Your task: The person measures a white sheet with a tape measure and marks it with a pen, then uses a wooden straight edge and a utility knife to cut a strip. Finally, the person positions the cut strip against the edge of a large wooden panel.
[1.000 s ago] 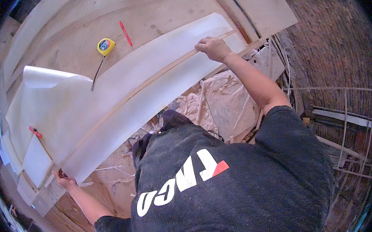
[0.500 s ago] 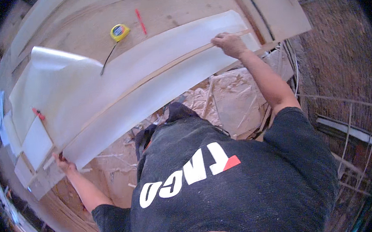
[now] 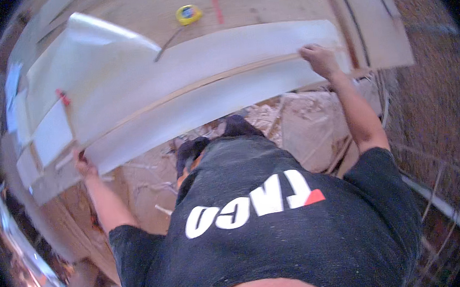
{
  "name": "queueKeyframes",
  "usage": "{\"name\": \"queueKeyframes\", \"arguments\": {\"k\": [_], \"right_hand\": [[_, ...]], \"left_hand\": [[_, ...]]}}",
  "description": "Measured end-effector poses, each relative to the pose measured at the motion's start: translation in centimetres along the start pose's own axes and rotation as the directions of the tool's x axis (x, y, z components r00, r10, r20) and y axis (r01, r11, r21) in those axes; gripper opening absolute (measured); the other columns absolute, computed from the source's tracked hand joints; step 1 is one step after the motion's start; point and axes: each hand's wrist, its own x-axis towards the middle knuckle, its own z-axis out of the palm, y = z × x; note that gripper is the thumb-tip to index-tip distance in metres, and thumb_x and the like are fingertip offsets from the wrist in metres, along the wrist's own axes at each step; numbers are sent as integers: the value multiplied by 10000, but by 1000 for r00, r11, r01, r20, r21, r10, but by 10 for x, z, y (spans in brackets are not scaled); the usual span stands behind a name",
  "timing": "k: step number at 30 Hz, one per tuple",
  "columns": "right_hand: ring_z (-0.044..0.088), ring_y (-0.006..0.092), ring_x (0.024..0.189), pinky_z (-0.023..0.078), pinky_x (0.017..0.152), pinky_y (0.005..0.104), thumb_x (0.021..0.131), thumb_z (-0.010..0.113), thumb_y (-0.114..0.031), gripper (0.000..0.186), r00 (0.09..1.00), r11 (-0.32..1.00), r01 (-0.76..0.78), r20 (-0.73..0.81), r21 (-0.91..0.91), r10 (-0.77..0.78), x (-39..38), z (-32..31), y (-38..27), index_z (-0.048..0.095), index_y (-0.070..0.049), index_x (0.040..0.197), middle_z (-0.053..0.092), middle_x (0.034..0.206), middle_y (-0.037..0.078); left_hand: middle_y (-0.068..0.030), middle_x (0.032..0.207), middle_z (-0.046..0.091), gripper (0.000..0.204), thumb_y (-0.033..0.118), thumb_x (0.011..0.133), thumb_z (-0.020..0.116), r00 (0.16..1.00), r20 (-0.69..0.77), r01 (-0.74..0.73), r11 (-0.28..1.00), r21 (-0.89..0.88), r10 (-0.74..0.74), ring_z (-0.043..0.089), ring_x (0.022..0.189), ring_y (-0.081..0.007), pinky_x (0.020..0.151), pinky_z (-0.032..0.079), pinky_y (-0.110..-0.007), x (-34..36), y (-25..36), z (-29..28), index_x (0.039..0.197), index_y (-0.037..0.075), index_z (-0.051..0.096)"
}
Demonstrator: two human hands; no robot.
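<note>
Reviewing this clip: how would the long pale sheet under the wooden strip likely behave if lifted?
Probably floppy: the pale sheet curls over at its far left edge. Likely light for its size, since it looks thin. Perhaps somewhat slippery, given its sheen.

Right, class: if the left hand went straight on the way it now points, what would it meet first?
Probably the right edge of the white panel just ahead of the left hand, though depth is unclear and it might pass above.

Strip (image 3: 224,75): matt wood. Sheet (image 3: 126,81): smooth, satiny gloss. Shirt (image 3: 282,243): matt cloth.
</note>
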Motion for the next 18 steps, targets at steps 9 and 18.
{"name": "queueKeyframes", "arguments": {"k": [9,18], "right_hand": [[672,335,980,551,807,436,969,607,-130,199,999,1000,15,-33,-27,-16,-16,7,-1,690,-110,1149,704,1074,132],[687,331,993,566,802,437,980,603,-166,201,999,999,37,10,0,-37,-5,4,-1,689,-132,1159,711,1118,120]], "left_hand": [[-62,1022,672,369,345,866,775,986,-115,-128,989,-70,120,618,970,-207,899,495,-344,-19,-1,51,1069,47,700],[-117,1156,663,604,322,791,876,968,-189,-171,985,-31,163,624,1062,-219,925,505,-375,-38,0,21,1201,-52,638]]}}
